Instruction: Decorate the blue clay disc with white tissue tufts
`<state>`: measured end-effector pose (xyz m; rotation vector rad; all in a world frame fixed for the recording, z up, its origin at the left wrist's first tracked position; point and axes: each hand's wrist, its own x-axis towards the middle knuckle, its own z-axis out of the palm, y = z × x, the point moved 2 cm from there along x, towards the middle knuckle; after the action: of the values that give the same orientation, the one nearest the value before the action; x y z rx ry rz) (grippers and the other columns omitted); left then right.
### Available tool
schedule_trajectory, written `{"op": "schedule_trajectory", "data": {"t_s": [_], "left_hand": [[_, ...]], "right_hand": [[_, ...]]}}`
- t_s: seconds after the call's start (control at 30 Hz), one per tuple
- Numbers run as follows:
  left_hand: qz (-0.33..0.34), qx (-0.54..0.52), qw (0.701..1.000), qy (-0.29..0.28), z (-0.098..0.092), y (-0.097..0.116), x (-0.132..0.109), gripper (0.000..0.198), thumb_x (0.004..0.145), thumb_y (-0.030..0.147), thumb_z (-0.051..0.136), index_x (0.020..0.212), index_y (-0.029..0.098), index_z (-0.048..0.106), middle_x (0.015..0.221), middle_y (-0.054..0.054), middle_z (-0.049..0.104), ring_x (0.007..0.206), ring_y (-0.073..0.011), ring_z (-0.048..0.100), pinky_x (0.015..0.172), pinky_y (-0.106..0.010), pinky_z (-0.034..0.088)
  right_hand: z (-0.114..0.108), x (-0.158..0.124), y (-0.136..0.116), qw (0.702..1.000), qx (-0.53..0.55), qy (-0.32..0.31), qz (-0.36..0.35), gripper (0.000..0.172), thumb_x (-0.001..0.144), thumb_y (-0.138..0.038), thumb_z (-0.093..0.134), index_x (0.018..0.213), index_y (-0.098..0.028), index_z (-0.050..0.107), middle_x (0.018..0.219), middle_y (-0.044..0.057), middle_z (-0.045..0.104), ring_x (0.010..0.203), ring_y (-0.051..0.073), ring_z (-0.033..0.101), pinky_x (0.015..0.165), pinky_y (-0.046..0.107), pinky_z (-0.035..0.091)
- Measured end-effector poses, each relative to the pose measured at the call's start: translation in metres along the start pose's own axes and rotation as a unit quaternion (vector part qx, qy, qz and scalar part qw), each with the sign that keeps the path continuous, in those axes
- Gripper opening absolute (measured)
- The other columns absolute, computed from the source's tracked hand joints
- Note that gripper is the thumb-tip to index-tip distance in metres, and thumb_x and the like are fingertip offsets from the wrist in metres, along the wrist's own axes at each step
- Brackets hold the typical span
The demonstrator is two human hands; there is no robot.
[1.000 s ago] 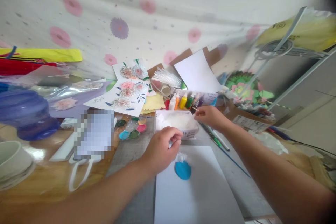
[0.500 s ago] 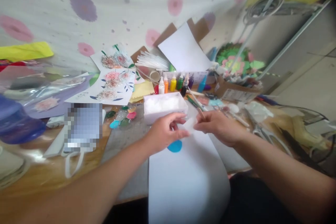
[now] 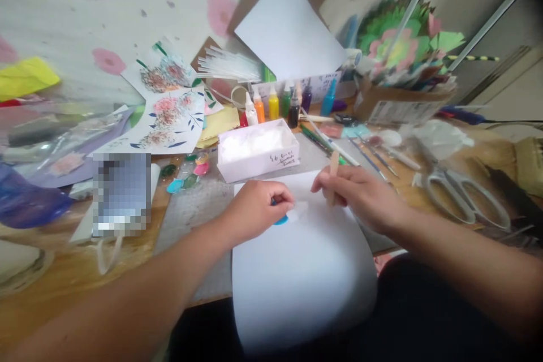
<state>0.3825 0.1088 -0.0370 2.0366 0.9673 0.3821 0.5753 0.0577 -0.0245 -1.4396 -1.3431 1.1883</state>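
My left hand (image 3: 258, 208) pinches a small translucent white piece (image 3: 298, 211) over the white paper sheet (image 3: 297, 271). Partly hidden behind those fingers is a round blue spot (image 3: 280, 220) on the sheet. My right hand (image 3: 356, 192) grips a flat wooden stick (image 3: 333, 178), which stands nearly upright between thumb and fingers at the sheet's right side. Just beyond the hands is a white box (image 3: 258, 167) filled with fluffy white material.
Small paint bottles (image 3: 274, 103) line up behind the box. Blobs of colour (image 3: 190, 181) lie on the grey mat at left. Brushes (image 3: 373, 155) and large scissors (image 3: 466, 198) are at right. A pixelated object (image 3: 123, 192) lies at far left.
The view has tilted down and shifted. My hands have moved apart, the translucent piece staying with my left hand. The wooden stick in my right hand now stands more upright.
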Motion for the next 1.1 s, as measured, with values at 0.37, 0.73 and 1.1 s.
{"op": "schedule_trajectory", "data": {"t_s": [0.37,0.73,1.1], "left_hand": [[0.051,0.102,0.992,0.058,0.001,-0.001,0.005,0.014,0.078,0.016,0.058,0.069,0.020,0.068,0.069,0.003,0.065,0.065,-0.0122,0.058,0.059,-0.023,0.039],[0.053,0.110,0.991,0.045,0.002,-0.003,0.008,0.014,0.080,0.020,0.059,0.073,0.021,0.071,0.071,0.002,0.064,0.068,-0.0133,0.059,0.060,-0.024,0.040],[0.043,0.099,0.993,0.040,0.001,-0.004,0.008,0.014,0.077,0.019,0.059,0.070,0.020,0.071,0.069,0.002,0.063,0.066,-0.0130,0.057,0.057,-0.024,0.039]], "right_hand": [[0.022,-0.008,0.006,0.988,-0.093,0.009,-0.122,0.023,0.080,-0.026,0.059,0.058,-0.023,0.067,0.079,0.003,0.071,0.075,0.017,0.065,0.067,0.027,0.051],[0.025,-0.007,0.009,0.994,-0.076,0.020,-0.080,0.010,0.076,-0.029,0.063,0.072,-0.023,0.070,0.074,0.000,0.073,0.066,0.016,0.066,0.059,0.025,0.049],[0.026,-0.002,0.008,0.989,-0.118,0.019,-0.091,0.017,0.075,-0.028,0.060,0.061,-0.025,0.069,0.079,0.000,0.073,0.068,0.017,0.066,0.061,0.028,0.050]]}}
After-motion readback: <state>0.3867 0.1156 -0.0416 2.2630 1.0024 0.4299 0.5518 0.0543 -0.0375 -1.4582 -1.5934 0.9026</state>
